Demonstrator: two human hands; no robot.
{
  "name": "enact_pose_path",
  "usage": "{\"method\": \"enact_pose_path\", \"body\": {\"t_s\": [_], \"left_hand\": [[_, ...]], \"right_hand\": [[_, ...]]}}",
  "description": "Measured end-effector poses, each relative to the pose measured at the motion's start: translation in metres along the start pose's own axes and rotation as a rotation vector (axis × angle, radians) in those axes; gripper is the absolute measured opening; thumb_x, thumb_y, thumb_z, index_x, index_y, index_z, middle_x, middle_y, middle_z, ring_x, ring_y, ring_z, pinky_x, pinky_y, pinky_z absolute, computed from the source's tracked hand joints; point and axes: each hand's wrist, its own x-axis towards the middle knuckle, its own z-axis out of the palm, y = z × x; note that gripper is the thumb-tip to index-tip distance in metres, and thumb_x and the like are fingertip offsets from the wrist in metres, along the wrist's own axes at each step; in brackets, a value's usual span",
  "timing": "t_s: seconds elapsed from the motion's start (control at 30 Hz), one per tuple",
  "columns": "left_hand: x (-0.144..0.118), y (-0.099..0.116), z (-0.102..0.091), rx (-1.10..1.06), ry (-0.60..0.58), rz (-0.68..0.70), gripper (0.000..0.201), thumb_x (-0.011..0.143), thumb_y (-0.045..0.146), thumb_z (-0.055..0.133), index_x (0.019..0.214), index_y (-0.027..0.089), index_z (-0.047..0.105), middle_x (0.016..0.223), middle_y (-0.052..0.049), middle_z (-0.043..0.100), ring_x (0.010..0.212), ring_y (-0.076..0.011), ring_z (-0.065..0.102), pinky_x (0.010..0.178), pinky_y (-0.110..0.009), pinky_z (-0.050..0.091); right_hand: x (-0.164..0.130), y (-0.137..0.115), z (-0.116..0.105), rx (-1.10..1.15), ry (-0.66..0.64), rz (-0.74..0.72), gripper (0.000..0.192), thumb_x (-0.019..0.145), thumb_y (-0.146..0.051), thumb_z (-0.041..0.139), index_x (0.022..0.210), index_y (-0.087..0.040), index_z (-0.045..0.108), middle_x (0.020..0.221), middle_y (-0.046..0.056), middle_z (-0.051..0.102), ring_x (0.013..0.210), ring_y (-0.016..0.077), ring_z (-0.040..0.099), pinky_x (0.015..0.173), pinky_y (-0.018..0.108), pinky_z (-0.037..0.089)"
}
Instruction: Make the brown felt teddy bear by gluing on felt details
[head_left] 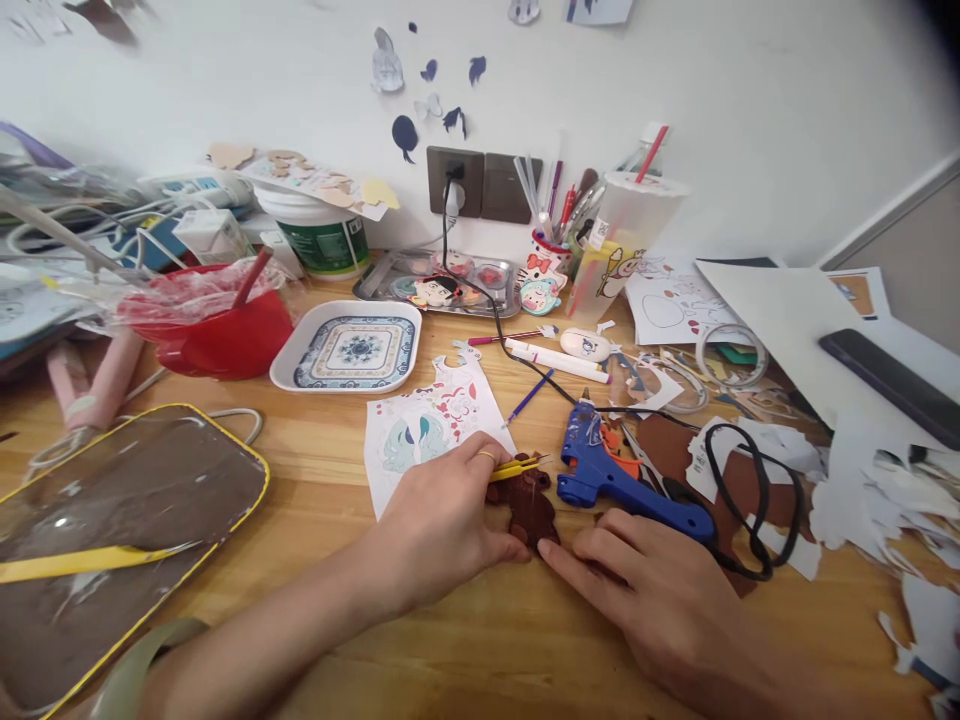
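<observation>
While the left hand [442,520] grips yellow tweezers [514,467], right hand [660,590] fingers press the brown cutout [529,505], ungrasping.

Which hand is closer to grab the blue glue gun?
The right hand. It lies just below the glue gun handle, while the left hand holds yellow tweezers over the brown cutout.

Both hands, left [442,525] and right [660,590], press a brown cutout [529,505] on the table [450,640]; yellow tweezers [514,466] in left; blue glue gun [622,480] beside.
</observation>
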Motion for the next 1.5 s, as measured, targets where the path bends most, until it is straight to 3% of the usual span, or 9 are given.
{"method": "enact_pose_path", "body": {"t_s": [0.17, 0.57, 0.63, 0.77, 0.87, 1.07, 1.27, 1.37, 1.5], "left_hand": [[0.000, 0.000, 0.000, -0.008, 0.002, 0.017, 0.049, 0.060, 0.045, 0.067, 0.098, 0.023, 0.046, 0.105, -0.001, 0.052, 0.087, -0.0211, 0.055, 0.071, -0.032, 0.044], [-0.002, 0.001, -0.001, -0.023, -0.010, -0.007, 0.048, 0.061, 0.041, 0.067, 0.100, 0.023, 0.046, 0.107, -0.003, 0.052, 0.088, -0.0228, 0.055, 0.072, -0.034, 0.044], [-0.002, 0.001, -0.002, -0.036, -0.009, -0.010, 0.047, 0.061, 0.042, 0.067, 0.099, 0.023, 0.047, 0.106, -0.003, 0.052, 0.087, -0.0228, 0.055, 0.072, -0.033, 0.043], [-0.002, -0.001, -0.003, -0.077, -0.013, 0.024, 0.046, 0.061, 0.040, 0.068, 0.099, 0.024, 0.049, 0.104, -0.002, 0.053, 0.088, -0.0214, 0.054, 0.074, -0.032, 0.042], [-0.003, -0.002, -0.005, -0.094, -0.031, 0.036, 0.046, 0.061, 0.037, 0.068, 0.101, 0.023, 0.049, 0.104, -0.002, 0.054, 0.092, -0.0214, 0.053, 0.075, -0.032, 0.041], [-0.005, -0.001, -0.007, -0.117, -0.032, 0.026, 0.045, 0.060, 0.035, 0.069, 0.099, 0.022, 0.050, 0.103, -0.003, 0.054, 0.092, -0.0217, 0.053, 0.076, -0.031, 0.040], [-0.004, -0.003, -0.008, -0.170, -0.047, 0.065, 0.049, 0.056, 0.037, 0.072, 0.097, 0.022, 0.050, 0.101, -0.003, 0.054, 0.091, -0.0213, 0.052, 0.077, -0.031, 0.040], [-0.003, -0.004, -0.010, -0.301, -0.026, 0.063, 0.052, 0.054, 0.043, 0.072, 0.094, 0.021, 0.049, 0.101, -0.004, 0.053, 0.091, -0.0207, 0.052, 0.078, -0.031, 0.040], [0.001, -0.006, -0.017, -0.593, 0.127, -0.110, 0.031, 0.066, 0.042, 0.063, 0.082, 0.019, 0.051, 0.077, 0.002, 0.054, 0.071, -0.0135, 0.050, 0.062, -0.024, 0.039]], "right_hand": [[-0.005, 0.001, 0.002, 0.050, 0.143, 0.040, 0.041, 0.080, -0.003, 0.036, 0.117, -0.009, 0.050, 0.084, 0.009, 0.060, 0.078, 0.0191, 0.052, 0.068, 0.033, 0.045], [-0.008, 0.000, 0.002, 0.032, 0.054, 0.002, 0.041, 0.081, -0.009, 0.039, 0.121, -0.013, 0.046, 0.079, 0.005, 0.059, 0.069, 0.0178, 0.051, 0.058, 0.032, 0.042], [-0.008, 0.002, -0.001, 0.045, 0.102, 0.009, 0.040, 0.081, -0.008, 0.040, 0.120, -0.013, 0.047, 0.079, 0.005, 0.059, 0.070, 0.0172, 0.050, 0.060, 0.031, 0.042], [-0.004, 0.013, -0.014, -0.050, 0.301, 0.228, 0.042, 0.077, -0.010, 0.045, 0.119, -0.010, 0.046, 0.093, 0.010, 0.057, 0.083, 0.0201, 0.050, 0.073, 0.035, 0.042], [0.000, 0.017, -0.022, -0.130, 0.300, 0.403, 0.041, 0.073, -0.017, 0.052, 0.113, -0.006, 0.049, 0.103, 0.014, 0.053, 0.092, 0.0254, 0.047, 0.081, 0.041, 0.038], [0.001, 0.001, -0.019, -0.140, 0.309, 0.179, 0.014, 0.077, -0.016, 0.053, 0.090, -0.016, 0.059, 0.079, 0.004, 0.057, 0.075, 0.0192, 0.047, 0.066, 0.035, 0.036], [0.000, -0.004, -0.007, -0.158, 0.150, 0.087, 0.017, 0.084, -0.013, 0.044, 0.086, -0.015, 0.060, 0.076, 0.005, 0.056, 0.072, 0.0184, 0.045, 0.060, 0.033, 0.032], [0.002, -0.002, -0.003, -0.186, 0.173, 0.026, 0.020, 0.083, -0.009, 0.042, 0.082, -0.013, 0.061, 0.071, 0.005, 0.055, 0.068, 0.0178, 0.044, 0.058, 0.032, 0.031], [0.004, 0.000, 0.001, -0.201, 0.221, 0.039, 0.016, 0.080, -0.010, 0.047, 0.073, -0.015, 0.060, 0.067, 0.003, 0.054, 0.065, 0.0169, 0.045, 0.055, 0.031, 0.030]]}}
